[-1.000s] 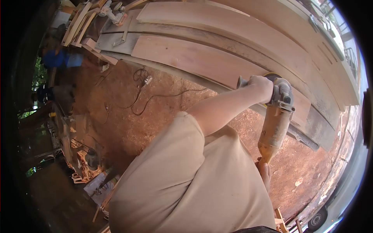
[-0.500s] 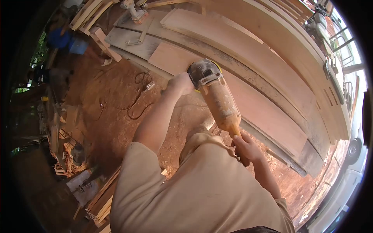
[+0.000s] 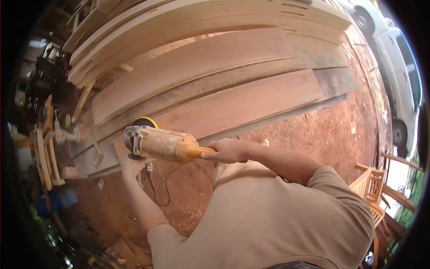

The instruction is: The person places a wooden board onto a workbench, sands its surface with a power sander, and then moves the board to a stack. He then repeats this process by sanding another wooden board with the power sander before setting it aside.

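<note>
A worn yellow disc sander (image 3: 163,144) lies over the left end of a reddish-brown wooden board (image 3: 255,98). Its round pad (image 3: 144,121) has a yellow edge and shows beside the dark head. My right hand (image 3: 229,150) is wrapped around the rear handle. At the head end, my left hand (image 3: 132,166) is closed at the black side grip, its fingers partly hidden by the tool. The board rests on a dusty grey plank surface.
Behind it lies a second wide board (image 3: 192,69), with long slotted beams (image 3: 215,18) farther back. A cordless drill (image 3: 74,134) and wood pieces are at left. A cord (image 3: 168,188) trails over the dirt floor. A wooden chair (image 3: 369,186) and a car (image 3: 394,67) are at right.
The view has turned, so the boards now slant the other way. The sander has swung toward the left end of the near board, with both my hands still on it.
</note>
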A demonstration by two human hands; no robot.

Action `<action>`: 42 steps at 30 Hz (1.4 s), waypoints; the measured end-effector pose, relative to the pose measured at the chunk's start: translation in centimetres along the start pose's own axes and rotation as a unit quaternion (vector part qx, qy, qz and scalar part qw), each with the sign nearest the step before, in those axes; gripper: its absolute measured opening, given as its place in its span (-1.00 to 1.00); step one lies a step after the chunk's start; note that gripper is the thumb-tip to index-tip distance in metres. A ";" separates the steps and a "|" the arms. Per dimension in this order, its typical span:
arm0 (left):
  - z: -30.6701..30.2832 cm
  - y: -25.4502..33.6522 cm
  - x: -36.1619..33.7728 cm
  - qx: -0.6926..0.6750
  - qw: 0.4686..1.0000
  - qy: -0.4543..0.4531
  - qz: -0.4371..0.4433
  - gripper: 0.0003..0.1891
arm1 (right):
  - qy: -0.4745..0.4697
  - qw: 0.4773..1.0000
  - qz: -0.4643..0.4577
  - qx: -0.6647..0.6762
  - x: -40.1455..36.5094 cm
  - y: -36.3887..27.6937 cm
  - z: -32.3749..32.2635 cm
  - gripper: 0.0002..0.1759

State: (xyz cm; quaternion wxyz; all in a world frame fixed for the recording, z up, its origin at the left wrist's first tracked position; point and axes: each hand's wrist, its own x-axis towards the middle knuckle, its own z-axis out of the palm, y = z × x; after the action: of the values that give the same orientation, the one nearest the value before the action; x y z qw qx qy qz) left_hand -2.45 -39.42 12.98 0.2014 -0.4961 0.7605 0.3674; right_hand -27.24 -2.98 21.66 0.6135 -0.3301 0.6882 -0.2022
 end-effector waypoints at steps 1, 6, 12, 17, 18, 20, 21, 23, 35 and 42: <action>1.1 1.0 -0.9 0.014 0.998 0.008 0.053 -0.66 | 0.026 0.999 0.010 0.029 -1.0 1.8 -0.4 -0.12; 8.5 15.9 -6.5 0.052 0.989 -0.043 0.129 -0.67 | 0.058 0.990 0.091 0.093 -10.5 9.9 -2.8 -0.16; 18.7 31.0 -7.4 0.035 0.948 -0.185 0.258 -0.59 | 0.182 0.935 0.091 0.292 -20.0 23.8 -3.0 -0.32; 27.7 43.9 -8.1 0.058 0.901 -0.282 0.326 -0.72 | 0.302 0.870 0.083 0.381 -27.7 31.4 -2.6 -0.38; 29.7 45.4 -7.4 0.017 0.885 -0.341 0.317 -0.76 | 0.322 0.860 0.096 0.385 -28.8 33.1 -2.2 -0.40; 32.4 49.4 -8.6 -0.008 0.862 -0.398 0.314 -0.77 | 0.366 0.841 0.083 0.390 -30.8 36.2 -1.7 -0.43; 33.8 51.2 -9.2 -0.034 0.835 -0.461 0.297 -0.77 | 0.397 0.822 0.080 0.400 -31.7 37.7 -1.7 -0.45; 37.0 55.0 -10.2 -0.021 0.814 -0.476 0.331 -0.69 | 0.448 0.803 0.092 0.382 -33.1 39.6 -1.7 -0.50; 47.2 78.2 -21.8 -0.405 0.765 -0.500 -0.024 -0.99 | 0.665 0.630 -0.080 0.392 -25.8 53.6 -5.8 -0.53; 48.9 76.2 -28.3 -0.421 0.845 -0.310 0.113 -0.70 | 0.660 0.697 0.148 0.239 -22.9 52.8 -8.6 -0.54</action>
State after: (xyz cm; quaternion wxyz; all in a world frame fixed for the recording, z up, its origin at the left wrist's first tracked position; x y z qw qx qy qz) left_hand -62.00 32.99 27.56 0.1557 -0.3036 0.4814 0.8074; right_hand -45.87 49.00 3.32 0.0824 0.1521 0.8848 -0.4326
